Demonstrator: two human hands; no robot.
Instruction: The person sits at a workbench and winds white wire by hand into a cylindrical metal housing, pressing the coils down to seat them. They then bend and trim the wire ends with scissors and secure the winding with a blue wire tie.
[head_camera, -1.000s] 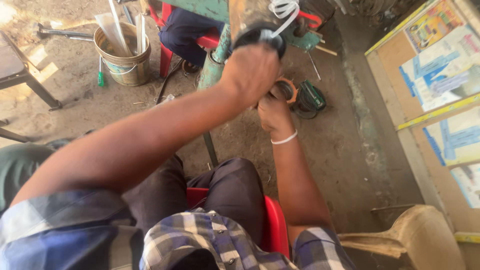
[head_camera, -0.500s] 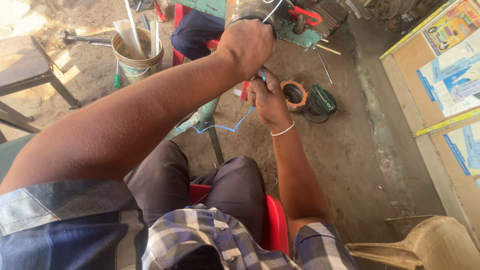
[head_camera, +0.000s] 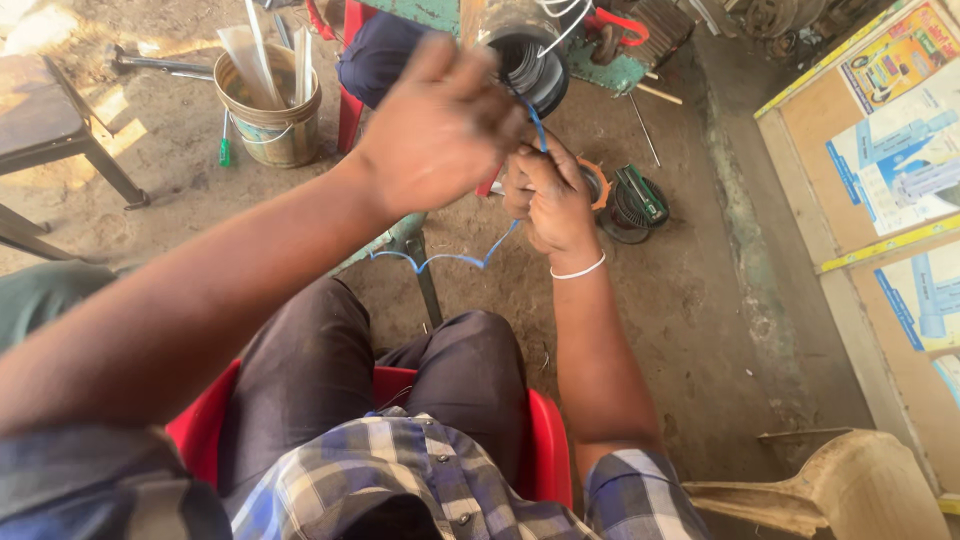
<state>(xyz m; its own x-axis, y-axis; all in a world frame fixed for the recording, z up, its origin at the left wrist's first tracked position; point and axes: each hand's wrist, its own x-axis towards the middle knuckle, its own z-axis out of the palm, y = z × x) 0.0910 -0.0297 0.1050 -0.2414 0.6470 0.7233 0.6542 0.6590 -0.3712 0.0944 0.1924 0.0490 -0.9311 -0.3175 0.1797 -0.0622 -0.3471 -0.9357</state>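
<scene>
A dark cylindrical motor housing (head_camera: 528, 62) with windings inside lies on a green bench (head_camera: 440, 12) ahead of me. My right hand (head_camera: 548, 198) is shut on a thin blue wire (head_camera: 452, 260) that runs from the housing's mouth down past my knee. My left hand (head_camera: 440, 125) is raised beside the housing with its fingers spread, just above the right hand, holding nothing that I can see. I sit on a red plastic chair (head_camera: 545, 440).
A metal bucket (head_camera: 270, 110) with sticks stands at the left on the dirt floor. A round motor part with an orange ring (head_camera: 625, 200) lies beyond my right hand. A wooden stool (head_camera: 50, 120) is far left. Poster-covered boards (head_camera: 890, 130) line the right.
My left hand has let go of the housing's rim and its fingers have spread. The blue wire has been drawn out longer by my right hand.
</scene>
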